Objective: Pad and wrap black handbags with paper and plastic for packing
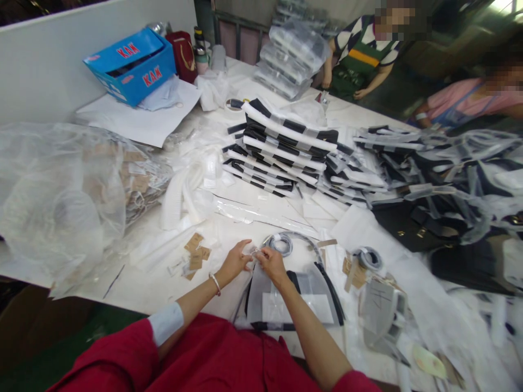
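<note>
Both hands meet above the top left corner of a grey handbag [256,294] with black edges, which lies flat on the table. My right hand [272,265] is closed in a pinch on a thin, whitish thing too small to name. My left hand [236,263] is curled at the other side of it, index finger and thumb somewhat apart, seeming to touch the same thing. A white sheet [322,307] in clear plastic lies on the bag. A coiled grey strap [281,245] sits just beyond my hands. Brown card tags [196,258] lie left of my left hand.
Stacked black-and-white wrapped bundles [286,147] stand ahead. A clear plastic bag of tags [139,179] is at left, a blue box [133,65] behind it. Right are another coiled strap [370,257] and black bags [420,223]. Two people [359,60] stand across the table.
</note>
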`<state>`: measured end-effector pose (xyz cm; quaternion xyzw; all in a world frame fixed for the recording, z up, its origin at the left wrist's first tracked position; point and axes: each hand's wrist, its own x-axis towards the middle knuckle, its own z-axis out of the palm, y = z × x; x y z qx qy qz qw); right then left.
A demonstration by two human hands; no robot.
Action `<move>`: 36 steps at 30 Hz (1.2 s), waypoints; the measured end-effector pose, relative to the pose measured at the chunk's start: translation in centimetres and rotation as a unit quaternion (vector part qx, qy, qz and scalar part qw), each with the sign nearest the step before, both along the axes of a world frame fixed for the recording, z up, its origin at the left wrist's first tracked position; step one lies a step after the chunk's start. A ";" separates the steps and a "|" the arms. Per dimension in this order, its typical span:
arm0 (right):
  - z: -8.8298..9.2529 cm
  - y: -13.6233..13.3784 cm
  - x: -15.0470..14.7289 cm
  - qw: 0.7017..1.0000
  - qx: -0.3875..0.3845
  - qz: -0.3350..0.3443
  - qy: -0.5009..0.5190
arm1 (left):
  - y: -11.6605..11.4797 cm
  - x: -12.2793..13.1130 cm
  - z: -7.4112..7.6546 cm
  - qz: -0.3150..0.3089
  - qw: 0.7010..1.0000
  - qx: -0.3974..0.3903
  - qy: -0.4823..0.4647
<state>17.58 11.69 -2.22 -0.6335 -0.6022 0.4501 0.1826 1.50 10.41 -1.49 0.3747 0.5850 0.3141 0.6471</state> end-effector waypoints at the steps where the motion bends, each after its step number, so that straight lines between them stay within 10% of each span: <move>1: 0.1 -0.1 -0.1 1.000 -0.002 0.002 0.027 | 0.2 -0.1 0.0 -0.009 1.000 -0.011 -0.001; 12: 0.9 -3.2 2.4 0.985 0.018 -0.164 0.049 | 0.6 -2.5 0.0 -0.028 0.998 0.012 0.064; 22: 2.0 -1.7 -1.5 0.994 0.100 0.029 0.032 | -0.3 -1.0 -0.1 -0.074 0.997 -0.031 -0.019; 36: -1.3 -1.4 -2.8 0.976 0.156 0.000 -0.151 | 0.6 -1.3 -1.1 -0.151 0.984 0.021 0.088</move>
